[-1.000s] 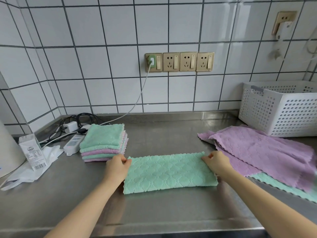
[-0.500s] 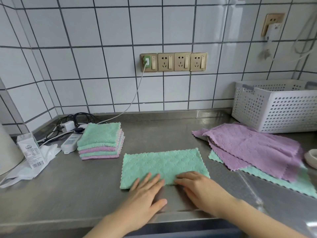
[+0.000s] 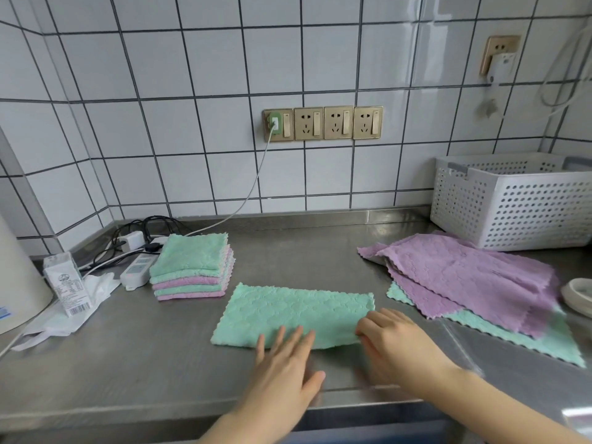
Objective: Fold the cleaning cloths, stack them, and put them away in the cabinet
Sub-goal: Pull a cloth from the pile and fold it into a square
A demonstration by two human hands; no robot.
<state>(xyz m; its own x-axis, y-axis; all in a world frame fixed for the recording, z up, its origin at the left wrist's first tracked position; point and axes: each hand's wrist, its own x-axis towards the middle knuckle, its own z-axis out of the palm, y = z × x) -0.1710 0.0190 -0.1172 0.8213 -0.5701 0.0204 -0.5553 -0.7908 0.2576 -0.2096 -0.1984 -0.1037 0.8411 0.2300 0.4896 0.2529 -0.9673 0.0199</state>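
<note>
Pressing my flat left hand [image 3: 282, 363] on the half-folded green cloth [image 3: 288, 312] at counter centre; right hand [image 3: 394, 341] pinches its right edge. White perforated basket [image 3: 519, 213]: contents not visible.

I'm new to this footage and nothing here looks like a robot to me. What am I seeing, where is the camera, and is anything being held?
There is no robot: a person wears one camera on the head, looking down at their own hands. On the steel counter lies a green cloth, folded in half. The left hand presses flat on its near edge; the right hand has its fingers curled at the cloth's right end, though a firm grip cannot be confirmed. To the left sits a stack of folded cloths; to the right, unfolded purple and green cloths and a white basket.
</note>
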